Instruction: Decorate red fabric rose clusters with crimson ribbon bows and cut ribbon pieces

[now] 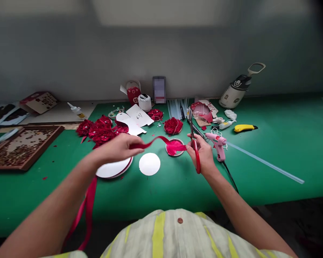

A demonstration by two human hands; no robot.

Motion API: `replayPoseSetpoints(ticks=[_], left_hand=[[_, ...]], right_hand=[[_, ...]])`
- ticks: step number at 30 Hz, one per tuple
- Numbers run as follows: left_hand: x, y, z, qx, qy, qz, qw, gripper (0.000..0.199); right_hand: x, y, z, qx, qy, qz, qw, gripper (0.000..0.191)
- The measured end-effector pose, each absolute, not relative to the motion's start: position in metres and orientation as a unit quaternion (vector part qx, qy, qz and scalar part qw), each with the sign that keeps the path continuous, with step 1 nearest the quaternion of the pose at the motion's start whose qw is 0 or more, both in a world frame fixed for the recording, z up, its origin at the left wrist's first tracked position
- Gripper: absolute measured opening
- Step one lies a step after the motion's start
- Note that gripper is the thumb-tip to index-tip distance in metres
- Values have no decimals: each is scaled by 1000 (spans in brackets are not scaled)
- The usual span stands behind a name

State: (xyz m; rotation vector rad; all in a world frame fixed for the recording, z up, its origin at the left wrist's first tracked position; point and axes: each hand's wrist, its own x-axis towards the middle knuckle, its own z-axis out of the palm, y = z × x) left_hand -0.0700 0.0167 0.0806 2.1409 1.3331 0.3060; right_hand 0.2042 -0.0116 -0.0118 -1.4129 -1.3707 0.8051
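Observation:
A red ribbon point(159, 138) stretches in a loose wave between my hands. My left hand point(121, 147) pinches it on the left, and its long tail hangs over the table's front edge. In my right hand point(201, 152) are red-handled scissors point(196, 152), blades pointing up and away; the fingertips also pinch the ribbon's right end. Below the ribbon sits a small round dish point(174, 153) with red pieces in it. A white paper disc point(149, 164) lies between the hands. Under my left hand is a ribbon roll with white sides point(114, 168), partly hidden.
Dark red fabric flowers point(102, 129) cluster at left. A pink glue gun point(218, 143) with a clear glue stick point(266, 161) lies at right, near a yellow cutter point(244, 128). A wooden tray point(33, 157) is far left; a bottle point(233, 94) and phone point(159, 89) stand behind.

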Motion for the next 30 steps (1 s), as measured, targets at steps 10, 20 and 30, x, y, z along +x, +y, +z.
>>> replayPoseSetpoints(ticks=[10,20,30], left_hand=[[-22,17,32,734,480,276,393,31],[24,26,3,745,366,257,495,29],[12,5,2,537,443,230,680,28]], right_hand=[[200,-8,-18,-541,-633,388,396,38],[203,2,33,-513,-591,481,395,39],[190,13,21,-520,-581,498,381,36]])
